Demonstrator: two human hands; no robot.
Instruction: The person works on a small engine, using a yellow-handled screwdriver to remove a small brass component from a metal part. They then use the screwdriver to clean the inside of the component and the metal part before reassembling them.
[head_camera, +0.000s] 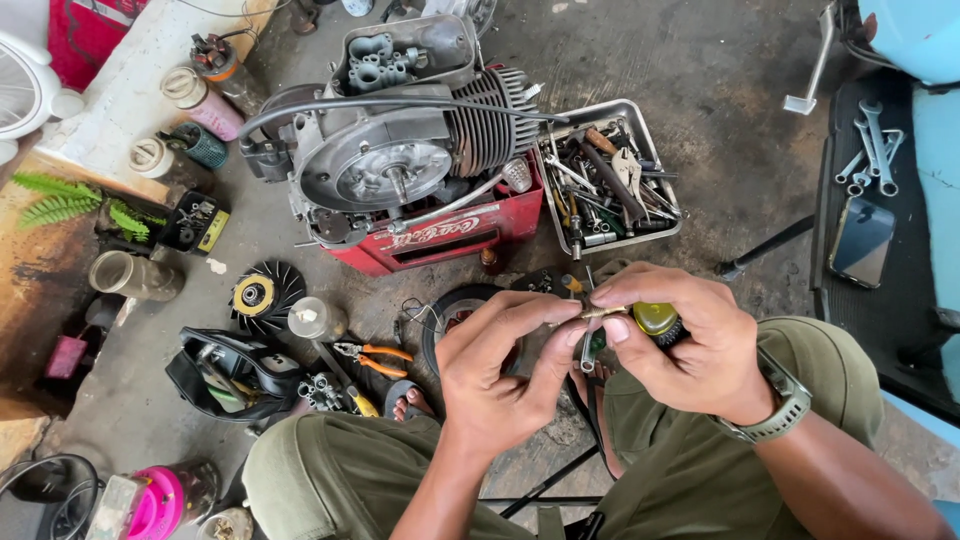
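Closest in, green trousers (690, 480) over both knees. Just above, left hand (500, 365) and right hand (680, 340) together, fingertips pinching a thin brass-coloured screw (600, 313) between them, both grips tight and narrow. Tucked in the right palm, a screwdriver with a yellow-green handle (655, 318). Further out on the floor, orange pliers (375, 358) and a black fan wheel (262, 295). Farthest, a grey engine (385, 150) on a red crate (440, 240), beside a metal tray of tools (610, 175).

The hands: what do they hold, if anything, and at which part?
Both pinch a small threaded metal part: left hand at its left end, right hand at its right end. The right palm also cups a yellow-green round object.
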